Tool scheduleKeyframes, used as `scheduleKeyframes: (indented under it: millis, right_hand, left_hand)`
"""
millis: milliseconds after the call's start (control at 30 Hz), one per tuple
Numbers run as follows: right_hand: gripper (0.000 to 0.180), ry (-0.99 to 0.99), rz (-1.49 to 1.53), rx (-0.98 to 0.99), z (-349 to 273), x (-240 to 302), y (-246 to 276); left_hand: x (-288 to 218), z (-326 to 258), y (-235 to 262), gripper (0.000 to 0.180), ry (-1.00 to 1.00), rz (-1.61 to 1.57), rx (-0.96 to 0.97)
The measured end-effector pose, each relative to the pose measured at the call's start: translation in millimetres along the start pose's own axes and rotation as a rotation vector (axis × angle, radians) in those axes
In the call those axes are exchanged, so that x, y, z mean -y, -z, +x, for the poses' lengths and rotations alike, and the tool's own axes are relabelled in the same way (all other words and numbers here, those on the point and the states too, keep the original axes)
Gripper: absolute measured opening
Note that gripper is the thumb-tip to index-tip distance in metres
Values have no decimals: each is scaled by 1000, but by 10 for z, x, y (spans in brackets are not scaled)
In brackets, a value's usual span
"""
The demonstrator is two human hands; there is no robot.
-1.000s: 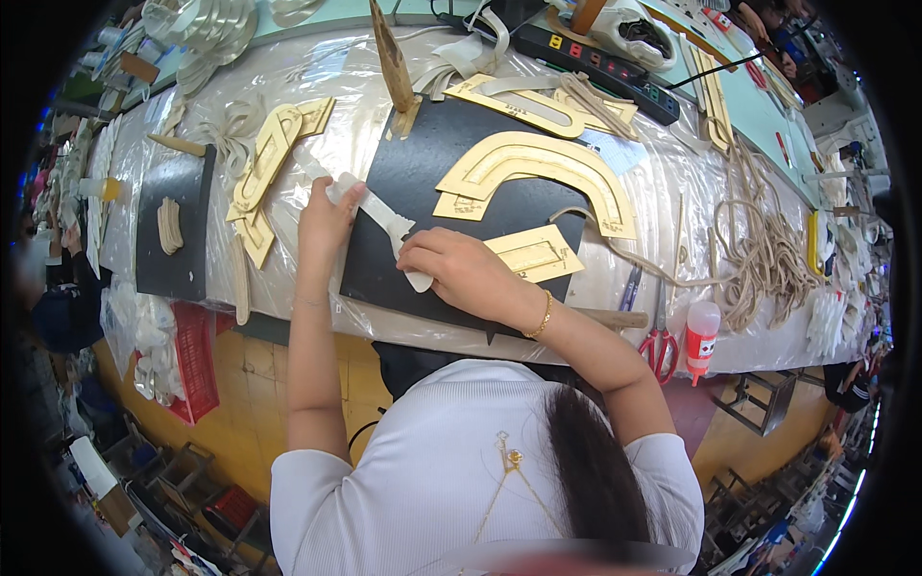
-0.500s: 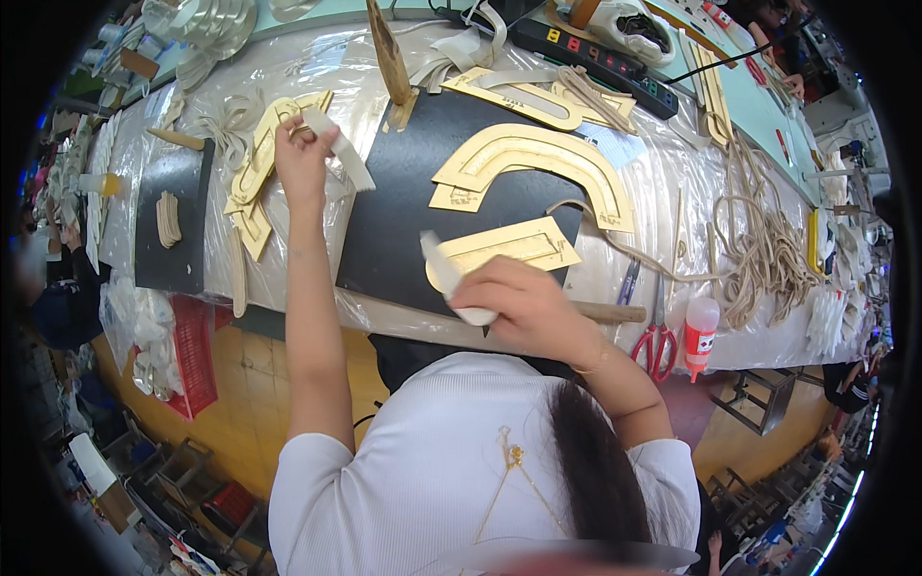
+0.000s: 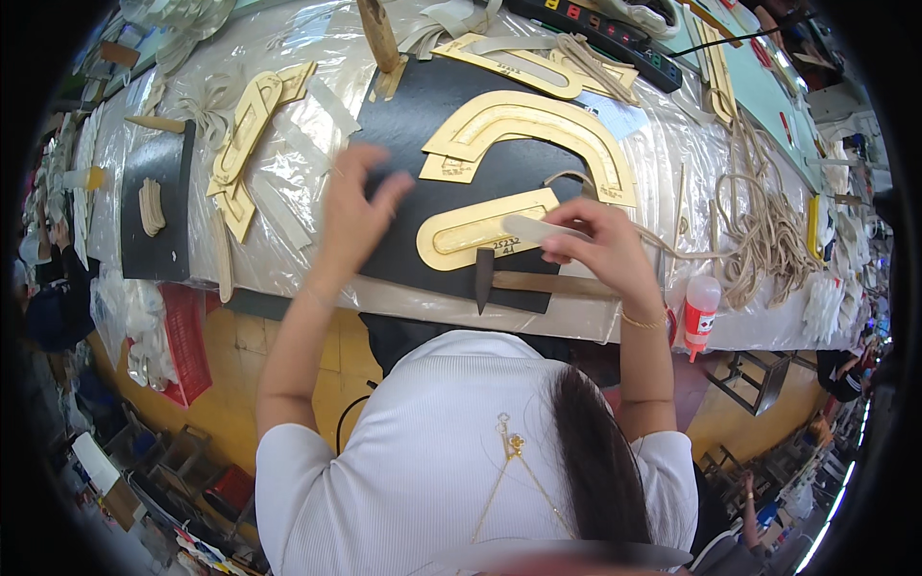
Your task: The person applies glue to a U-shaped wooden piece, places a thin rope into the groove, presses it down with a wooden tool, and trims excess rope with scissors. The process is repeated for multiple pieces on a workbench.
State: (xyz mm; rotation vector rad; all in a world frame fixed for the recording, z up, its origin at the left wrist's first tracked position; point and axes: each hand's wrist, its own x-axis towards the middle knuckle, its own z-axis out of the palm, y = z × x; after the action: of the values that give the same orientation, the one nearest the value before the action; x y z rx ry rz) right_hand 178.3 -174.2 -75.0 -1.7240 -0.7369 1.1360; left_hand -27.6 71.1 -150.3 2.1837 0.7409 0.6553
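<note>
My right hand [image 3: 610,245] pinches a pale flat strip with a rounded end [image 3: 540,230]. That end lies over the cream oval template [image 3: 447,242] on the black board [image 3: 384,252]. My left hand [image 3: 353,206], slightly blurred, hovers over the board's left edge with fingers apart and nothing in it. Just below the oval template rests a hammer [image 3: 485,280], its wooden handle reaching right under my right forearm. Farther back on the board sits a curved cream template [image 3: 538,113]. Loose pale strips [image 3: 333,104] lie on the plastic sheet to the left.
More cream templates lie at the left [image 3: 248,134] and back [image 3: 509,65]. A wooden stick [image 3: 380,36] rises from the board's far edge. To the right are a tangle of beige cord [image 3: 754,240] and a red-and-clear bottle [image 3: 701,312]. A power strip [image 3: 595,34] runs along the back.
My left hand has let go of a pale strip, now lying on the plastic sheet, and come nearer and right. My right hand has moved right and back with its strip, uncovering the hammer head.
</note>
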Motion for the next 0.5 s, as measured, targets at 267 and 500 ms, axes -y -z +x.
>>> scheduleKeyframes:
  millis: [267, 500]
  right_hand:
    - [17, -150, -225, 331, 685, 34, -438]
    - [16, -182, -313, 321, 783, 69, -558]
  left_hand:
    - [-162, -833, -191, 48, -307, 199, 148]
    - [-151, -828, -203, 44, -309, 166, 125]
